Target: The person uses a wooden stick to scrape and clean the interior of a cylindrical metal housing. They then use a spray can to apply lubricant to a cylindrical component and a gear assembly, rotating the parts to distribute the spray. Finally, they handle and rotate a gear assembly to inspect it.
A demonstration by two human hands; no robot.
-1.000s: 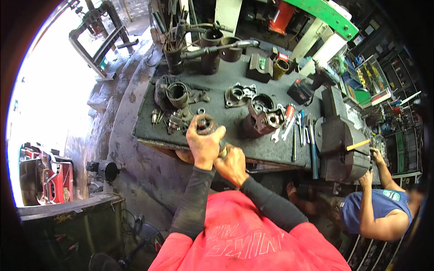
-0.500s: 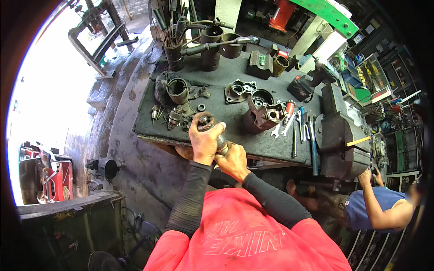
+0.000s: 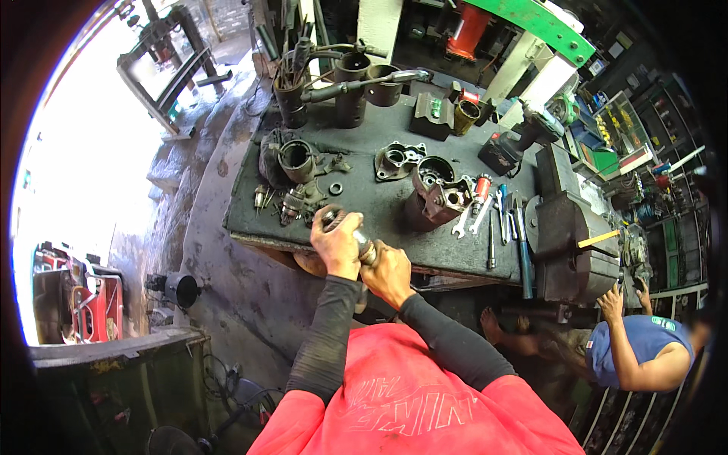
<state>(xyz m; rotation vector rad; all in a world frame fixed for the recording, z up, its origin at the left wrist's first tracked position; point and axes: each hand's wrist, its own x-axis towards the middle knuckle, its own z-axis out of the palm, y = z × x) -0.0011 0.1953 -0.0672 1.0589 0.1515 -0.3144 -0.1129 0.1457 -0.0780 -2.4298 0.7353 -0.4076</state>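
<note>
The left hand and right hand are closed around a metal shaft at the worktop's near edge. Farther in, a ring and open housing sit apart, unjoined.

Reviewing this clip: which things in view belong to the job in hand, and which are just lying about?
In hand:
- metal part, held by left hand and right hand

Seemingly just lying about:
- wrenches
- blue-handled tool
- cordless power tool
</note>
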